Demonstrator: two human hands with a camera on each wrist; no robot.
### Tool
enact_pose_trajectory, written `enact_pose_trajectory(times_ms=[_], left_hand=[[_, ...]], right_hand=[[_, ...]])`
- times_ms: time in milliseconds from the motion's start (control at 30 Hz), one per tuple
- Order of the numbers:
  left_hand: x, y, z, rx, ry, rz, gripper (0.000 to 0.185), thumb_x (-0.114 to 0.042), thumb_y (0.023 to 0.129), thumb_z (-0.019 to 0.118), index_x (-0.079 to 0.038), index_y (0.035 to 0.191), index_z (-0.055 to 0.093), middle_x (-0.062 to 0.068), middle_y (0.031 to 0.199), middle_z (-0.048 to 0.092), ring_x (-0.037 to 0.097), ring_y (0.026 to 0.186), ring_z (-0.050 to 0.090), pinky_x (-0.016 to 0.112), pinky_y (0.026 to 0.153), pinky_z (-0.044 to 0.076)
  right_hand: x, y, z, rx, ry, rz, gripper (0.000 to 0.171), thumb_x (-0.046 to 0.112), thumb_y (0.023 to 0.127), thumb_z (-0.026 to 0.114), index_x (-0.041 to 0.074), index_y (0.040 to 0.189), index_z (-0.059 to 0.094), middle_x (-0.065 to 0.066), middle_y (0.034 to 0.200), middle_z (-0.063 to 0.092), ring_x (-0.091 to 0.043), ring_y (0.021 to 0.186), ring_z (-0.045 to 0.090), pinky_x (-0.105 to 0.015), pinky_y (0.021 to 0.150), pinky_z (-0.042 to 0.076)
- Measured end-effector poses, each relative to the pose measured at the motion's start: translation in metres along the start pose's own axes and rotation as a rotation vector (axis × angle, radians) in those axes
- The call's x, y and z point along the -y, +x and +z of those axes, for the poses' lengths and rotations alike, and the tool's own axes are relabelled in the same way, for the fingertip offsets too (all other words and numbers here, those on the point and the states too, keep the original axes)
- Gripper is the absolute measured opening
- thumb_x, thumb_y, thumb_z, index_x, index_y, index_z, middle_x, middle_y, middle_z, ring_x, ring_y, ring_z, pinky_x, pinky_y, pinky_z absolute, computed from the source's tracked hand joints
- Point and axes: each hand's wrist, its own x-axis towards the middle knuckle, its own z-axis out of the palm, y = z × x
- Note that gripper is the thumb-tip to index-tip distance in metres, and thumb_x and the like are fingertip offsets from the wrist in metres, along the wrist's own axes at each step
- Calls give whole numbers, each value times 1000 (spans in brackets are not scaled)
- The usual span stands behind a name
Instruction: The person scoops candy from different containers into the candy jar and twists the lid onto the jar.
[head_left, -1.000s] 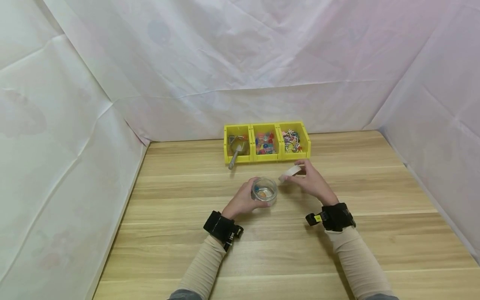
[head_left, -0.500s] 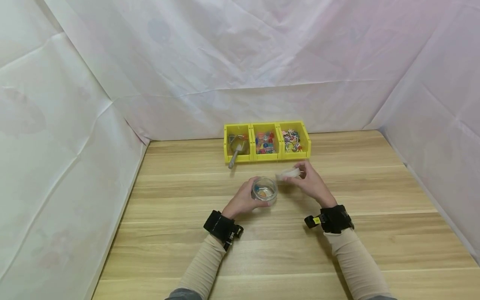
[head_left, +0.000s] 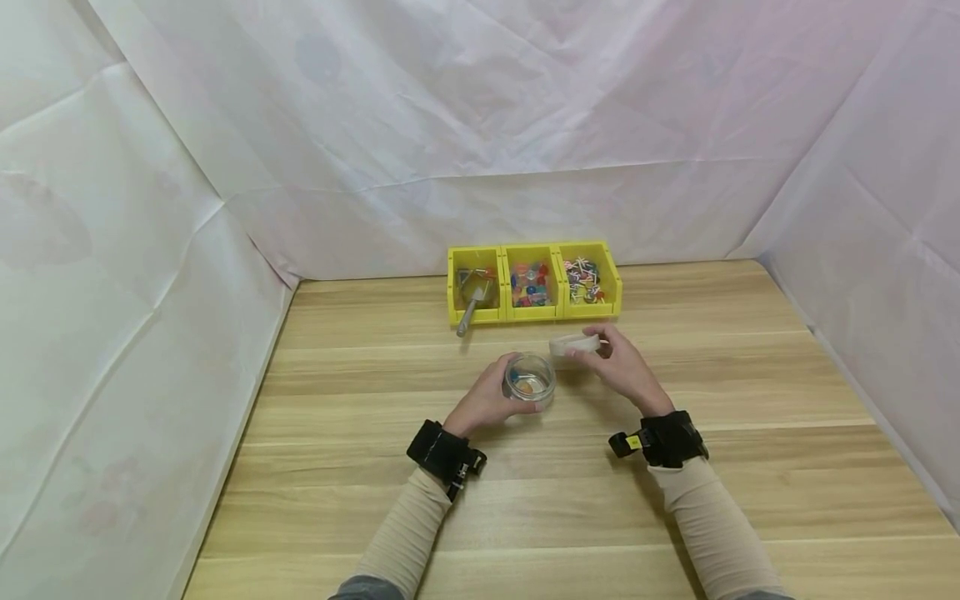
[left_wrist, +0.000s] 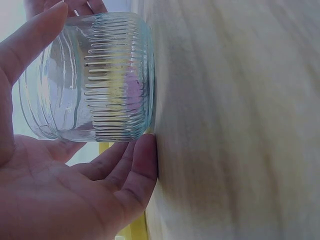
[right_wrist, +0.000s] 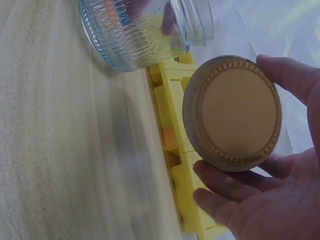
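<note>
A clear ribbed glass jar [left_wrist: 107, 80] stands upright on the wooden table, its mouth uncovered. My left hand [head_left: 489, 398] grips it from the left, thumb on the near side and fingers around the far side. A few small coloured pieces show at the jar's bottom in the head view. Just right of the jar, my right hand [head_left: 626, 367] pinches a round pale jar lid [right_wrist: 239, 112] by its edge, thumb on one side and fingers on the other. The lid is held off the table, close beside the jar's rim.
Behind the jar stands a row of three joined yellow bins [head_left: 534, 315]. The left bin holds a small grey-handled scoop [head_left: 468, 315], its handle jutting over the front. Colourful small pieces [head_left: 531, 287] fill the middle bin, white-stemmed ones [head_left: 585, 282] the right. White cloth surrounds the table.
My right hand has turned the lid from a steep tilt to nearly level and brought it slightly left toward the jar. The left hand and jar have stayed put.
</note>
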Motion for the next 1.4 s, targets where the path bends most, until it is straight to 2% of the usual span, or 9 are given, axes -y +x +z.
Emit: enact_pose_trajectory(times_ms=[133,200,400,633,833,1100,1400], left_hand=[[0,-1,0,-1,-6,3,92,-29,75,88,-15,150,36,8,138,52,27,130,47,47,111,36],[0,-2,-1,-1,-9,5,91,-28,75,88,-15,150,36,9,138,52,27,130,47,47,111,36],[0,-2,0,1,-12,-1,91,-28,76,87,-14,150,36,8,139,52,26,130,47,47,111,36],[0,0,0,3,-8,2,91,-27,76,87,-14,150,36,7,140,51,25,131,47,47,111,36],[0,0,-1,1,-1,6,91,-27,76,87,-13,150,36,8,141,51,25,131,47,46,111,36],[1,1,-1,4,-12,23,90,-23,76,87,-12,150,36,7,140,52,25,130,49,45,110,37],[2,3,0,16,-26,24,90,-24,75,88,-16,149,37,4,141,52,23,131,49,43,111,36]], right_hand=[[-1,0,1,13,6,-16,81,50,89,70,4,148,39,-21,143,45,-41,125,52,-50,96,48],[0,0,2,14,14,-20,83,50,89,70,3,149,37,-22,146,43,-42,128,50,-52,99,47],[2,0,3,16,22,-28,85,51,89,69,5,152,35,-21,145,45,-38,126,52,-49,97,46],[5,-1,4,45,57,-44,85,47,90,70,3,153,33,-22,152,38,-39,136,44,-54,108,39],[7,-1,6,70,66,-72,84,44,91,70,0,152,33,-23,154,35,-41,139,40,-54,112,35],[9,-3,13,111,96,-127,80,39,93,69,2,153,32,-22,153,37,-40,139,40,-54,113,34],[13,-7,19,139,126,-185,74,32,94,69,5,153,33,-20,154,37,-40,138,41,-54,112,34]])
